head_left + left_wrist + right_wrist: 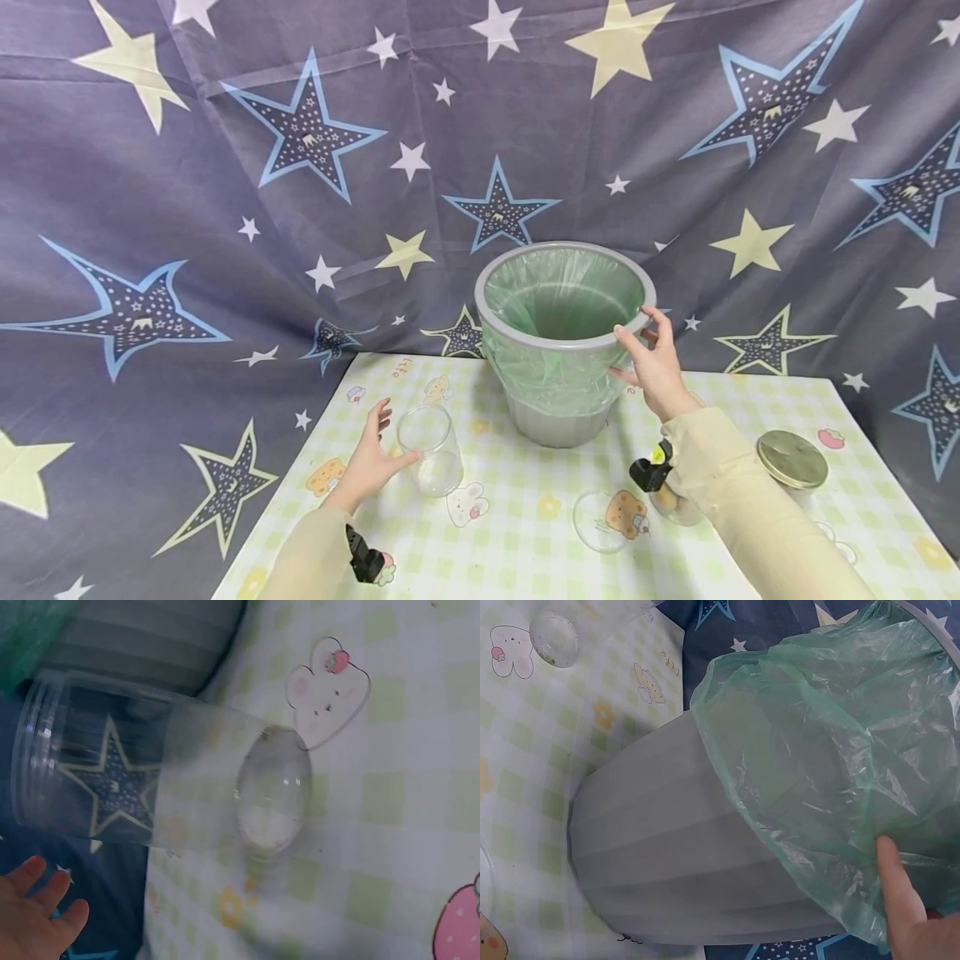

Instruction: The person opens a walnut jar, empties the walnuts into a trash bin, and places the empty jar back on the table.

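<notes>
A clear, lidless plastic jar [431, 454] stands upright on the table. My left hand [375, 458] is beside it with fingers spread, the thumb overlapping its side in the head view. In the left wrist view the fingers [56, 896] show below the jar's mouth [37, 750], apart from it. At the back stands a grey trash bin [558, 425] lined with a green plastic bag [555, 375], folded over outside. My right hand [656, 367] grips the bin's right rim, fingers over the top and the thumb [896, 881] against the bag outside.
A round clear disc [600, 521] lies on the checked tablecloth [517, 517] at front. Right of my right forearm is a container with a gold lid [792, 458]. Another clear container [682, 508] is partly hidden behind the right wrist. A star-patterned curtain [420, 200] hangs behind the table.
</notes>
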Demonstrator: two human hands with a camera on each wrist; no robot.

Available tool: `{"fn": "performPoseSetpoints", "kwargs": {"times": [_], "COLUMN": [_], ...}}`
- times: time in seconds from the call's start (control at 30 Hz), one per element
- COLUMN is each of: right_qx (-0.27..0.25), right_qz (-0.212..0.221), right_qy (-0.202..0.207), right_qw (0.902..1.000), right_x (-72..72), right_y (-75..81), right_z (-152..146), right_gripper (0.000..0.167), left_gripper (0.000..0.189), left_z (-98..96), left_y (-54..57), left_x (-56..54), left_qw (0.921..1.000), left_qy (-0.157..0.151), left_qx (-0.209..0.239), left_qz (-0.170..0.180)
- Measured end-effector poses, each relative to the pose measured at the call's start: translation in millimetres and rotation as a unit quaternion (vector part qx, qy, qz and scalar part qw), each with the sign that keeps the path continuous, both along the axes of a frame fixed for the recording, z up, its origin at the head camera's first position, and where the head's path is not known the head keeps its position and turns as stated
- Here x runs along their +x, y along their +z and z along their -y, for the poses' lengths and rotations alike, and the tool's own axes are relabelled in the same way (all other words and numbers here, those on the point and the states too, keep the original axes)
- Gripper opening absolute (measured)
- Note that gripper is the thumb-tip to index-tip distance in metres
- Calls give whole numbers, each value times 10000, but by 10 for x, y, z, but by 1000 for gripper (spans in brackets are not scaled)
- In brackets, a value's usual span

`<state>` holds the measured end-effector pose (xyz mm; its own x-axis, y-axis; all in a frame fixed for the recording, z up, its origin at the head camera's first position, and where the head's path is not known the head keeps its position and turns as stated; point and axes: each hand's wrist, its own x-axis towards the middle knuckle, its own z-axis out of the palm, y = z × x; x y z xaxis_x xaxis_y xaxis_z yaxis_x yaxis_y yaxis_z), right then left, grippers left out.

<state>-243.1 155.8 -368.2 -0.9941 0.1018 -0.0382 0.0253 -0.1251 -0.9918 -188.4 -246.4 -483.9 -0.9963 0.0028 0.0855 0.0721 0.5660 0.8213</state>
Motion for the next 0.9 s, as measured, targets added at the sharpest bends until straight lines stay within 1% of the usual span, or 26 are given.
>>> {"fn": "performPoseSetpoints", "kwargs": {"times": [0.1,0.2,0.37,0.43,0.5,0.63,0.7,0.77,0.83,0.9], "right_qx": [112,257,484,569,588,592,662,830,1146,1569], "right_qz": [15,66,77,6,-68,-126,-146,-196,-261,-320], "right_qy": [41,174,690,861,927,926,983,1019,1014,971], "right_qw": [9999,9995,9964,9947,9939,9939,9928,9911,9879,9823], "right_x": [3,7,44,73,106,190,243,301,362,426], "right_y": [7,22,44,34,4,-128,-226,-338,-452,-567], "right_z": [-20,-57,-162,-217,-283,-459,-573,-691,-801,-900], "right_gripper": [69,72,77,78,78,77,71,59,46,41], "left_gripper": [92,87,79,75,71,63,61,58,56,53], "left_z": [-45,-101,-203,-248,-291,-379,-420,-457,-491,-518], "left_y": [66,118,188,214,237,276,284,283,275,259], "left_x": [5,10,27,36,42,53,60,70,81,83], "left_qw": [9998,9993,9976,9964,9951,9926,9919,9915,9906,9887], "left_qy": [-44,-56,-53,-86,-127,-177,-210,-246,-279,-326], "left_qx": [-25,-82,-217,-181,-88,110,116,141,272,465], "left_qz": [-197,-369,-661,-821,-976,-1200,-1245,-1270,-1313,-1388]}}
